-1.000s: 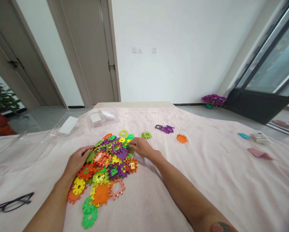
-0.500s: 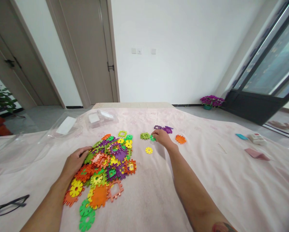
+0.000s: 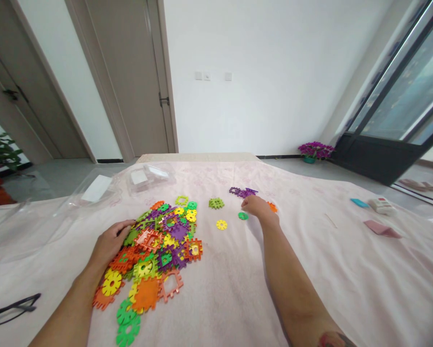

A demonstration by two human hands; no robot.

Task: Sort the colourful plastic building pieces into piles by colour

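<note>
Half-open left hand point(image 3: 109, 242) touches heaped pieces point(image 3: 150, 240) at nine o'clock; curled right hand point(image 3: 259, 208) sits two o'clock from green disc point(image 3: 240, 216); holds unclear.

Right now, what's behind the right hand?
Behind the right hand lie purple pieces, and part of an orange piece shows past its far side. The rest of the orange piece is covered, and whatever lies directly under the hand cannot be seen.

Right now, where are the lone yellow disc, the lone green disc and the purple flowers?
Lone yellow disc point(image 3: 222, 228), head view: the lower part of its ring.
Lone green disc point(image 3: 240, 216), head view: the left part of its ring.
Purple flowers point(image 3: 315, 150), head view: the middle of the blooms.
</note>
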